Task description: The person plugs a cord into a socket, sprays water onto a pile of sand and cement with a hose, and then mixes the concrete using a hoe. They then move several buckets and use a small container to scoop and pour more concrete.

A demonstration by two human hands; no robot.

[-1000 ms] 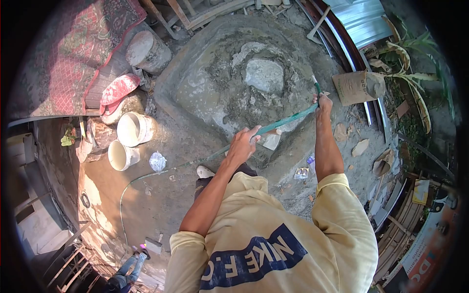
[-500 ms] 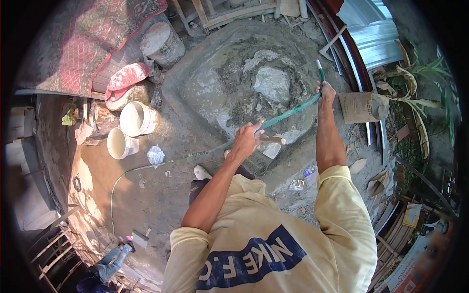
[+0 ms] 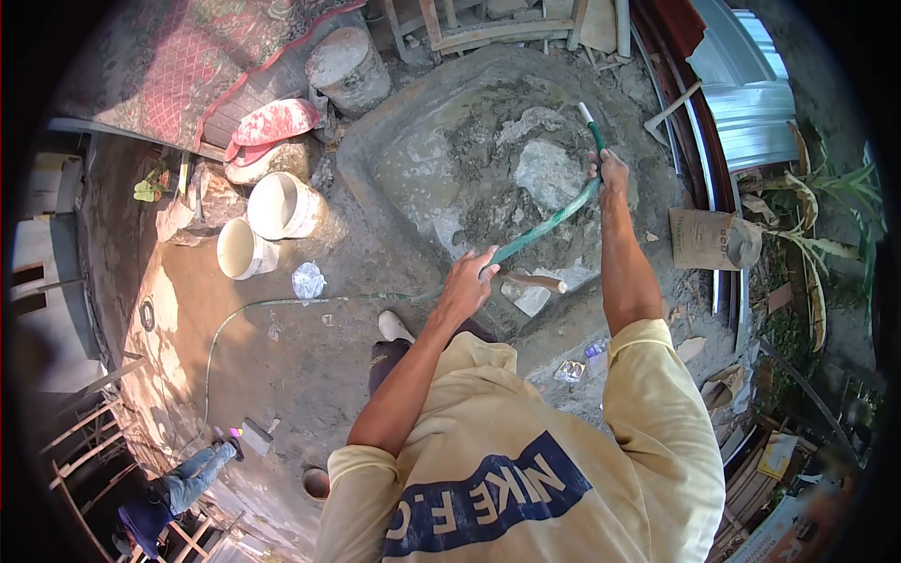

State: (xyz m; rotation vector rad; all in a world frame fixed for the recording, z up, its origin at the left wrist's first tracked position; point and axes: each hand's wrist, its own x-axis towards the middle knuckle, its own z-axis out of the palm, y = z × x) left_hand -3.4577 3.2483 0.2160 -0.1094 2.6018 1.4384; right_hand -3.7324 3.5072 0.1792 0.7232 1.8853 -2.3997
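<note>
A green hose [image 3: 547, 225] runs between my two hands over a mound of wet grey mortar [image 3: 413, 183]. My left hand [image 3: 467, 284] is closed round the hose near the mound's front edge. Further out, my right hand [image 3: 610, 173] grips it close to its end, where a white tip [image 3: 586, 113] points up and away. Beneath the hose, a wooden handle [image 3: 537, 281] sticks out just right of my left hand. A pale grey patch [image 3: 549, 174] lies in the middle of the mound.
Two white buckets [image 3: 286, 206] and a plastic bag [image 3: 308, 281] are on the left. A paper sack [image 3: 701, 238], a hoe [image 3: 672, 111] and metal sheets [image 3: 747, 98] lie on the right. Another person [image 3: 178, 488] is at the lower left.
My right hand has moved left and slightly nearer the middle of the mound, carrying the hose end with it. The surroundings have shifted in view as the head turned.
</note>
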